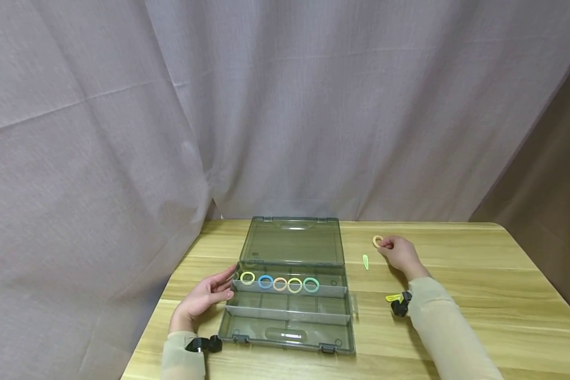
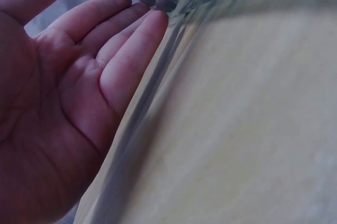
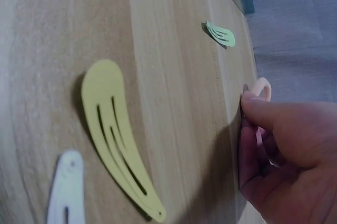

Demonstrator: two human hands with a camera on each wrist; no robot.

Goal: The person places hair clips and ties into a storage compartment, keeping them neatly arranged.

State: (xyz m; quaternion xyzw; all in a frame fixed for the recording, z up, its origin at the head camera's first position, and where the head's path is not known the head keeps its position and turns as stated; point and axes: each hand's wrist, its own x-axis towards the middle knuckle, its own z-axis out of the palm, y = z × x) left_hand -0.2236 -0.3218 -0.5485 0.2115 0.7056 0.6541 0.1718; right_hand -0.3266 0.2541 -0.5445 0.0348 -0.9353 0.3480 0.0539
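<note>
My right hand (image 1: 399, 254) pinches a pale peach hair tie (image 1: 376, 241) between thumb and fingers, near the table's back edge. In the right wrist view the hair tie (image 3: 265, 86) stands up past the thumb tip. A green snap hair clip (image 1: 366, 262) lies just left of that hand. On the left, my left hand (image 1: 206, 298) rests against the side of a grey see-through divided box (image 1: 309, 304), its fingers (image 2: 134, 58) fairly straight along the wall. Several hair ties, among them a blue one (image 1: 265, 281) and a green one (image 1: 311, 285), lie in a row in the back compartment.
The box's lid (image 1: 292, 243) lies folded back behind it. A yellow snap clip (image 3: 118, 134) and a white one (image 3: 68, 192) lie on the table nearer the right wrist. A grey curtain (image 1: 304, 132) hangs behind the wooden table (image 1: 480, 285).
</note>
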